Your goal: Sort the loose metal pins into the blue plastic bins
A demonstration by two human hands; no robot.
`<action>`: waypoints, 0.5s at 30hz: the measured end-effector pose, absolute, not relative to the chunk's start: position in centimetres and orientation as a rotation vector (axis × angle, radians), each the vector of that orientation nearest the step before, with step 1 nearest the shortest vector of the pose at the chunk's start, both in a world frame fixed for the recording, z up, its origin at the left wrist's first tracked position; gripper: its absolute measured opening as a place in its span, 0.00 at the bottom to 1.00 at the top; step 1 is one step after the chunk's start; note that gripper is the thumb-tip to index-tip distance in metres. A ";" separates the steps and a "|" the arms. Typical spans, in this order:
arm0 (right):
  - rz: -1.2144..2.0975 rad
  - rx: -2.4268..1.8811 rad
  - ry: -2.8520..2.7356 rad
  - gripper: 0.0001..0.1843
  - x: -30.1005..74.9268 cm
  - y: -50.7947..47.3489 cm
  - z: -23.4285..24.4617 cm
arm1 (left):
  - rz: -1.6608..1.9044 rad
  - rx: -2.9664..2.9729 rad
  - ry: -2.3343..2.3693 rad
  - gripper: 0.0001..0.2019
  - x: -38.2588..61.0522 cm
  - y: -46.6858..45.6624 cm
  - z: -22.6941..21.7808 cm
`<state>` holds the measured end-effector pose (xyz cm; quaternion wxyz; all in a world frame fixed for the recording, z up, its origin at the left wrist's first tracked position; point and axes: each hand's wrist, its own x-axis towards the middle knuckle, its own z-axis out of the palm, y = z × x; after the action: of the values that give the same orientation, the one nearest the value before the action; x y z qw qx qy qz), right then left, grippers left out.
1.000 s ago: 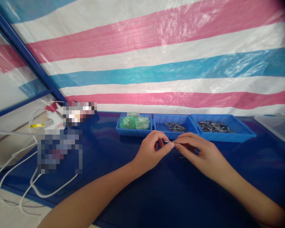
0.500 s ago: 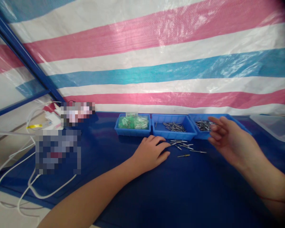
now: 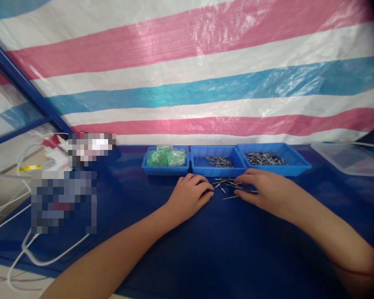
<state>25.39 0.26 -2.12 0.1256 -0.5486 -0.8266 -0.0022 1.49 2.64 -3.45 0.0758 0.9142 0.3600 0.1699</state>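
My left hand (image 3: 188,197) rests on the dark blue table with its fingers bent and a little apart. Its fingertips lie at the left edge of a small loose pile of blind rivets (image 3: 226,182). From the right, my right hand (image 3: 266,189) reaches over the same pile, thumb and forefinger apart on either side of some rivets. A yellowish rivet (image 3: 230,197) lies near the right thumb tip. Behind the pile, the middle blue bin (image 3: 202,170) holds silvery rivets (image 3: 220,161). More rivets, darker in look, fill the right blue bin (image 3: 294,167).
The left blue bin (image 3: 165,170) contains green and clear plastic packets. At the far right lies a clear plastic lid or tray (image 3: 339,160). White cables (image 3: 52,262) and blurred-out items occupy the left side. A striped sheet (image 3: 180,99) hangs behind the table.
My right hand has come down and left, from above the right bin to the loose rivets. The left hand stays by the pile. The view has shifted slightly right.
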 end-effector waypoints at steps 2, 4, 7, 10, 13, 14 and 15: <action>0.023 -1.615 -2.454 0.13 25.4 0.2 -2.2 | 0.517 2.724 1.090 0.10 1.7 2.7 -3.5; 0.045 -1.619 -2.489 0.12 25.2 0.2 -2.2 | 0.521 2.713 1.089 0.10 2.0 2.7 -3.6; 0.070 -1.613 -2.505 0.11 24.8 0.3 -2.1 | 0.537 2.705 1.107 0.10 2.3 2.7 -3.6; 0.065 -1.604 -2.495 0.11 24.4 0.2 -1.9 | 0.534 2.729 1.138 0.10 2.6 2.6 -3.6; 0.019 -1.570 -2.453 0.12 23.7 -0.1 -1.7 | 0.488 2.816 1.169 0.11 2.9 2.4 -3.6; 0.007 -1.541 -2.439 0.13 23.4 -0.2 -1.6 | 0.473 2.846 1.183 0.11 2.9 2.4 -3.6; 0.002 -1.506 -2.431 0.13 23.0 -0.3 -1.7 | 0.466 2.867 1.194 0.11 2.9 2.3 -3.5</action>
<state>23.04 -0.27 -1.67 0.1405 -0.5213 -0.8417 0.0008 2.94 2.28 -3.53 0.0007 0.9130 0.3801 0.1484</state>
